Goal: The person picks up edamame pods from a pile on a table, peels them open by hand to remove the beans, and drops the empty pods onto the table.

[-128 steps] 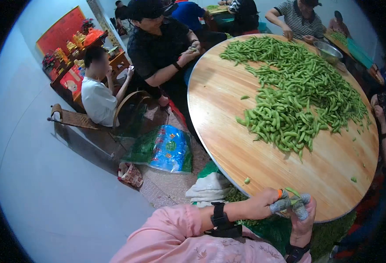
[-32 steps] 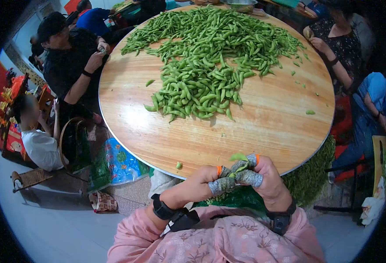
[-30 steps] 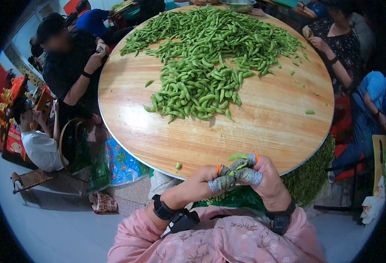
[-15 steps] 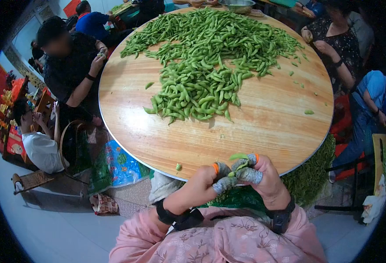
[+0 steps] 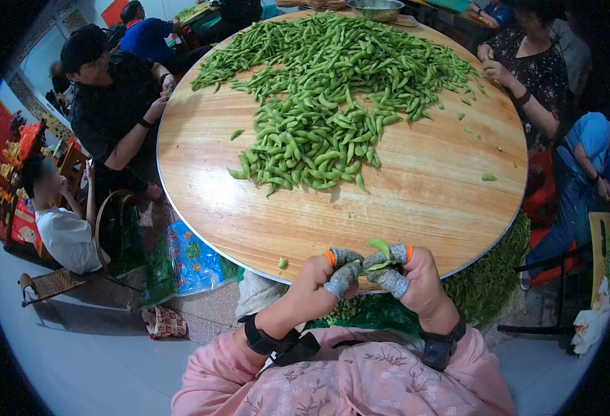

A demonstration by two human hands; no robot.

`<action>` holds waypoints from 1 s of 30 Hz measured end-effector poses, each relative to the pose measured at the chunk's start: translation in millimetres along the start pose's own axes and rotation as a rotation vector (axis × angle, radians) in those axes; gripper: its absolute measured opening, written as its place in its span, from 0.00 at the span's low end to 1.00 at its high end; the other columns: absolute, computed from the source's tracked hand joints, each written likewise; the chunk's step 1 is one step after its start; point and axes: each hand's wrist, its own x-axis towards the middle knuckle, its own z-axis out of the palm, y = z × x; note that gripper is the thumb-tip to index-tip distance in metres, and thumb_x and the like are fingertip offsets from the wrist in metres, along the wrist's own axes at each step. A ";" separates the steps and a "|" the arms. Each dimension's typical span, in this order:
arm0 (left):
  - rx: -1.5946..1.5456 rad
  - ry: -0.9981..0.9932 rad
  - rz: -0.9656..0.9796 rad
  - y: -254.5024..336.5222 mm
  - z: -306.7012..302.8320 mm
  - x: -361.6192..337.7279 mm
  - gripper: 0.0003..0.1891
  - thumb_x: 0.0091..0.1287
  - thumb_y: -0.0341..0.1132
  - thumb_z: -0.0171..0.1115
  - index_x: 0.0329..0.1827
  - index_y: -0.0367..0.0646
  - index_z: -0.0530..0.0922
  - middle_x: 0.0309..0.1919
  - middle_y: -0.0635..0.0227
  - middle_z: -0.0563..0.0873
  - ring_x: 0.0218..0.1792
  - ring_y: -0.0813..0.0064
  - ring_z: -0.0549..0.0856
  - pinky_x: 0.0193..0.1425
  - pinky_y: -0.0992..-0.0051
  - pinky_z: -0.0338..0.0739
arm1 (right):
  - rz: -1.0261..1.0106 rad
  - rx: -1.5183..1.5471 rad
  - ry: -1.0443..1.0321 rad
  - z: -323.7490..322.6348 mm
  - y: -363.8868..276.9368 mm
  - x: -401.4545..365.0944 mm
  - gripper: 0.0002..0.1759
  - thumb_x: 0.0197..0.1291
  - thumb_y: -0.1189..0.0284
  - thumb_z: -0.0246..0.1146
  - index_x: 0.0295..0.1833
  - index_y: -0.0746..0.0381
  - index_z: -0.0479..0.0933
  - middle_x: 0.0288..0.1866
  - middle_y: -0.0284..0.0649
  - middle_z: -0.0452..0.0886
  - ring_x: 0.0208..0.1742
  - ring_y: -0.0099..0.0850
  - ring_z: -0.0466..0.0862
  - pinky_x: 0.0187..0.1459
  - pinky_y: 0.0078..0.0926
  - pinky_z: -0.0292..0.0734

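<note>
My left hand (image 5: 319,283) and my right hand (image 5: 419,281) meet over the near table edge, with grey knitted covers on thumbs and forefingers. Between the right fingertips is a green edamame pod (image 5: 381,265); a second, curved pod (image 5: 379,245) sticks up above the forefinger. The left thumb and forefinger are pinched together at the near end of the first pod, their tips against the right ones. Just what lies between the left tips is partly hidden. A big heap of edamame pods (image 5: 312,139) covers the far and middle part of the round wooden table (image 5: 263,229).
A small pod piece (image 5: 282,263) lies left of my hands, another pod (image 5: 488,177) at the right. Below the edge are a green plastic bag (image 5: 381,313) and a pile of empty-looking pods (image 5: 488,288). Several people sit around; a metal bowl (image 5: 375,8) stands at the far edge.
My left thumb has moved up and its fingertips have closed towards the right hand's. The upper pod in the right hand has tilted more upright. People at both sides have shifted their hands.
</note>
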 end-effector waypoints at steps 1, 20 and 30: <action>-0.001 0.001 0.000 0.2 0.8 -0.1 0.05 0.59 0.26 0.47 0.33 0.37 0.72 0.20 0.73 0.75 0.23 0.85 0.73 0.27 0.83 0.67 | 0.000 -0.034 0.001 1.4 -1.5 0.3 0.07 0.49 0.84 0.56 0.36 0.69 0.74 0.33 0.35 0.77 0.35 0.20 0.75 0.39 0.17 0.71; 0.289 -0.225 0.195 10.8 -1.5 15.0 0.15 0.63 0.32 0.47 0.51 0.34 0.67 0.30 0.68 0.76 0.33 0.80 0.74 0.39 0.81 0.69 | 0.147 -0.189 -0.428 -32.6 -20.7 7.8 0.09 0.49 0.77 0.60 0.37 0.67 0.74 0.30 0.33 0.77 0.33 0.19 0.74 0.37 0.18 0.69; 0.146 0.117 0.127 2.6 7.3 2.5 0.09 0.54 0.25 0.60 0.36 0.32 0.73 0.25 0.71 0.78 0.27 0.83 0.76 0.31 0.83 0.72 | -0.017 -0.229 0.306 -29.2 -17.8 -18.8 0.08 0.48 0.81 0.57 0.37 0.69 0.74 0.31 0.36 0.78 0.32 0.20 0.75 0.36 0.16 0.71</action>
